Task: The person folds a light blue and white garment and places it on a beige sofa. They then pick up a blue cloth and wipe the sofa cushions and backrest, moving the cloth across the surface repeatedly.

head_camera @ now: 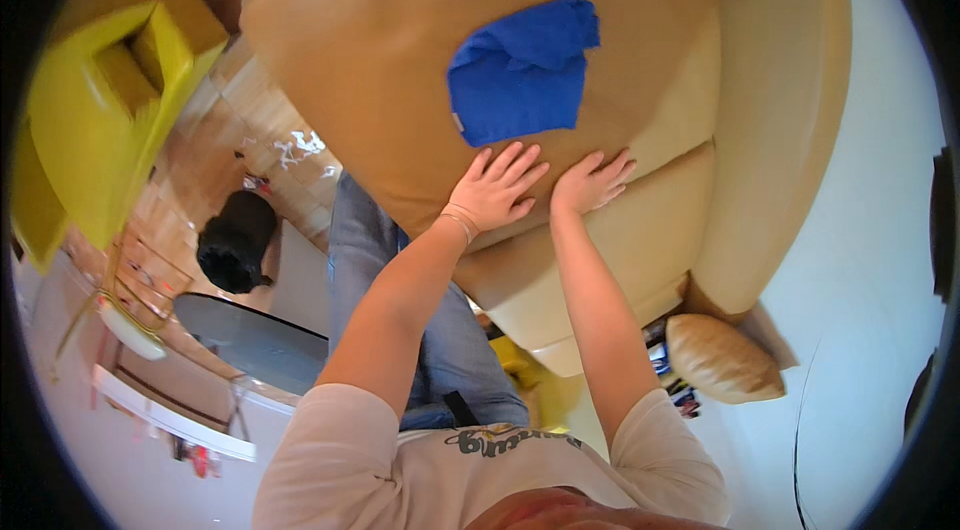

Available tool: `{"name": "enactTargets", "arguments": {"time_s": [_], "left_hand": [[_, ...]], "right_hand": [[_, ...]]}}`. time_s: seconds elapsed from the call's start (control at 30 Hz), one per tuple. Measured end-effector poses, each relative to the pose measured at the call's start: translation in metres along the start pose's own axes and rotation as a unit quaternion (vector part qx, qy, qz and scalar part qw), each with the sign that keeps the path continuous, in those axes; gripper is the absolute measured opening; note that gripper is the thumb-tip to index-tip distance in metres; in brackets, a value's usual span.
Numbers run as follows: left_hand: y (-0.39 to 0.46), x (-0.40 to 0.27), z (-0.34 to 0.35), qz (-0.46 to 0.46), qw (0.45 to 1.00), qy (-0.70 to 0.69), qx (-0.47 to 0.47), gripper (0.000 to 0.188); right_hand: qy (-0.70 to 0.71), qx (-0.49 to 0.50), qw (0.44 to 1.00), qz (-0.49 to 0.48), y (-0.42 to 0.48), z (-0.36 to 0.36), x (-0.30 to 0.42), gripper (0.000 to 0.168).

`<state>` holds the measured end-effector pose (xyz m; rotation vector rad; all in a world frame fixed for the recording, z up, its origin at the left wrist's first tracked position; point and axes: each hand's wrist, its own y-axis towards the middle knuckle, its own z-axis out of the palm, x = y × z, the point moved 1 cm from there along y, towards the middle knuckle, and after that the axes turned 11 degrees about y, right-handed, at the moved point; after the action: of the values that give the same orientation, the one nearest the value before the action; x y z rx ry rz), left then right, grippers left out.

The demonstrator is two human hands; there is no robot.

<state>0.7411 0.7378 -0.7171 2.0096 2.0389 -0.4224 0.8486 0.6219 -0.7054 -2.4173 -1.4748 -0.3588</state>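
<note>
A tan leather-look sofa seat [360, 64] fills the upper middle of the view. On it lies a blue cloth [517, 94], partly folded over at its far end, with a small pale tag at its near left edge. My left hand [496, 185] rests palm down on the seat just below the cloth, fingers spread, a thin bracelet at its wrist. To its right, my right hand [589, 183] presses on the seat near the seam between two cushions, with its fingers apart. Neither hand holds anything.
The sofa's backrest [776, 79] runs along the right, against a pale wall [840, 275]. A gold cushion [724, 359] lies beyond the sofa's near end. At left are a yellow chair [82, 147], a black bin [236, 241], a dark rounded tabletop [255, 342] and white scraps [300, 147] on the floor.
</note>
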Motion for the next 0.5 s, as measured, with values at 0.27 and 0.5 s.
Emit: {"name": "enactTargets", "arguments": {"time_s": [0.27, 0.5], "left_hand": [[0.000, 0.006, 0.068, 0.031, 0.991, 0.131, -0.015, 0.054], [0.011, -0.023, 0.011, 0.022, 0.990, 0.137, 0.030, 0.058]], "right_hand": [[0.002, -0.042, 0.997, -0.058, 0.015, 0.064, -0.050, 0.067], [0.080, 0.024, 0.995, -0.060, 0.020, 0.001, -0.045, 0.064]]}}
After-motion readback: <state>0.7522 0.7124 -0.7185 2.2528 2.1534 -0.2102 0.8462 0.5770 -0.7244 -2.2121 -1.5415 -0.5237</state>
